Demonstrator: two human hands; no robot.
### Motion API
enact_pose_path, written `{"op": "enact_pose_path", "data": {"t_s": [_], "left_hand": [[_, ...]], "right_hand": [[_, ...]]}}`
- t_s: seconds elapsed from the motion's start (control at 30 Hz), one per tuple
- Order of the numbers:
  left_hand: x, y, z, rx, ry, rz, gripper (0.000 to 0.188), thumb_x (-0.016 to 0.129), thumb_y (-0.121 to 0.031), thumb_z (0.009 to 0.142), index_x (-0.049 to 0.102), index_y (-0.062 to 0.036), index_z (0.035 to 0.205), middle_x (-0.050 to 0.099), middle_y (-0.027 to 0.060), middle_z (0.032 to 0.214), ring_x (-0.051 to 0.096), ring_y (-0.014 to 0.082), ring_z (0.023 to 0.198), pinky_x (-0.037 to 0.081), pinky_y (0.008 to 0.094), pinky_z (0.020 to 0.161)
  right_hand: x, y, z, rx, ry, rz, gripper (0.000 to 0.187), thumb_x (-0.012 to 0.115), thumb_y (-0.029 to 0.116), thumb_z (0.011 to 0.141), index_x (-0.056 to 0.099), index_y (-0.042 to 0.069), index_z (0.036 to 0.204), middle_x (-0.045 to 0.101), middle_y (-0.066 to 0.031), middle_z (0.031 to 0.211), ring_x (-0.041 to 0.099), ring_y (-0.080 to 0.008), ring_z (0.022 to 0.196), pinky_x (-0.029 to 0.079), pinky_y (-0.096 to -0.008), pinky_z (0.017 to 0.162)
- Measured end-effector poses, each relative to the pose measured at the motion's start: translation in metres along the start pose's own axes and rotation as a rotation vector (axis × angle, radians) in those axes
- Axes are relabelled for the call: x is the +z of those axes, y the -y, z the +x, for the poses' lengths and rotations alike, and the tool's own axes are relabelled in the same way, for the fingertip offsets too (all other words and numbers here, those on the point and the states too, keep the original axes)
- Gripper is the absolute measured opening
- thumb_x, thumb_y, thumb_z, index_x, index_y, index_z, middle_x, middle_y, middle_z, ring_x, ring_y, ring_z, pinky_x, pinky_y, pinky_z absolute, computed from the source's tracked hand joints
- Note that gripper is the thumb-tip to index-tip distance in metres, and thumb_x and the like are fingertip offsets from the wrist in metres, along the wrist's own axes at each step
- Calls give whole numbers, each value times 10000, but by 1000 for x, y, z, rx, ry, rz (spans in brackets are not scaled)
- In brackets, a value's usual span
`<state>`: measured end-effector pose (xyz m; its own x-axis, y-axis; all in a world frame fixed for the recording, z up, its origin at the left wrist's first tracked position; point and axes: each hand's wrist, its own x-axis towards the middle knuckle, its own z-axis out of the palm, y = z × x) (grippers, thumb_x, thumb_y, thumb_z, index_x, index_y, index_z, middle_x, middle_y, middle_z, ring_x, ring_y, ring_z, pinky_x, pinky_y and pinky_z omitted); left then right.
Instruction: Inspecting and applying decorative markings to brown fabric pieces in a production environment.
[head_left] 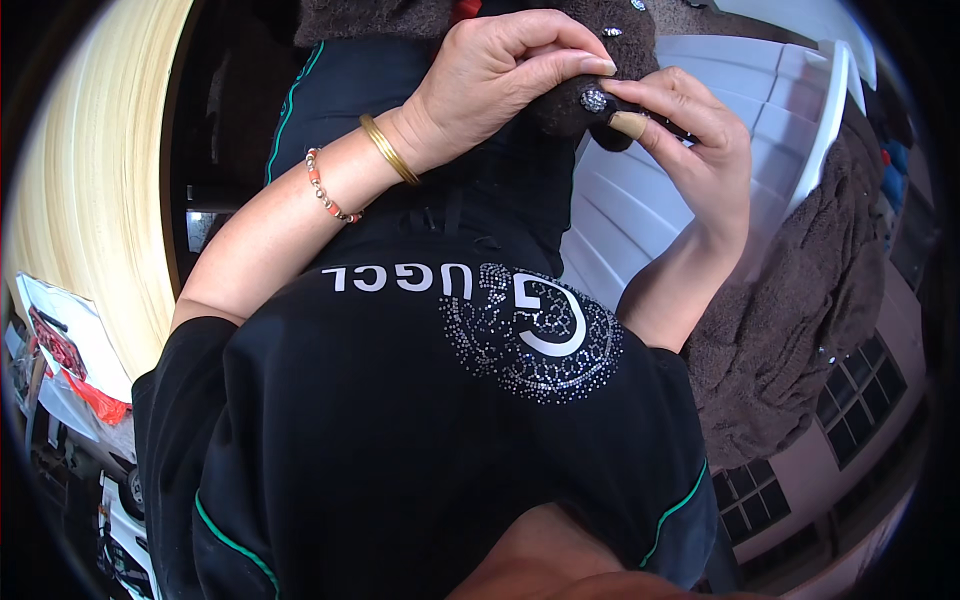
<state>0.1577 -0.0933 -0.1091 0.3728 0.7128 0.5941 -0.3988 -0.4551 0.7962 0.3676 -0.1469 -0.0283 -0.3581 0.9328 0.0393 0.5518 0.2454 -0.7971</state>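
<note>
Dark brown fuzzy fabric [570,112] with sparkling rhinestone buttons lies between my hands, over my lap. My left hand [505,75] comes from the left with a gold bangle and a beaded bracelet at the wrist. Its thumb and index finger are pressed together on the fabric, just above one round rhinestone button [593,99]. From the right, my right hand [695,125] pinches the fabric beside that button. A tan covering [629,124] wraps its thumb tip. Any thin thing between the fingertips is too small to make out.
A pale plastic tub or seat [640,215] stands at my right, with more brown fuzzy fabric [770,330] heaped beyond its rim. A light wood-grain tabletop [100,160] curves along my left. A red plastic bag [97,400] lies at the lower left.
</note>
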Motion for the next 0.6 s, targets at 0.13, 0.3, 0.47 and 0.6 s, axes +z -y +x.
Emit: {"op": "enact_pose_path", "data": {"t_s": [0.13,0.3,0.47,0.6], "left_hand": [[0,0,1,-256,-12,-60,118,651,-52,988,719,26,1043,719,53,938,653,96,853,521,228,763],[0,0,0,-482,-49,-117,121,644,-50,991,717,28,1049,719,53,951,651,95,861,520,227,772],[1,-1,0,-481,-18,-112,118,644,-47,988,719,23,1046,719,53,948,651,97,859,519,230,767],[1,-2,1,29,27,8,113,647,-45,985,720,21,1039,721,58,936,653,101,848,520,234,760]], "right_hand": [[1,1,-1,3,-18,23,273,771,-4,830,776,18,1102,666,-38,856,614,-94,764,470,-232,644],[2,1,-1,14,-83,6,265,767,-5,834,771,6,1098,681,-49,881,626,-107,780,479,-236,657],[0,0,-1,11,-46,30,287,782,-2,822,766,8,1108,678,-45,882,623,-104,784,476,-234,664],[-1,0,-2,26,-24,24,289,782,-1,823,771,24,1111,664,-38,864,617,-97,773,474,-233,660]]}}
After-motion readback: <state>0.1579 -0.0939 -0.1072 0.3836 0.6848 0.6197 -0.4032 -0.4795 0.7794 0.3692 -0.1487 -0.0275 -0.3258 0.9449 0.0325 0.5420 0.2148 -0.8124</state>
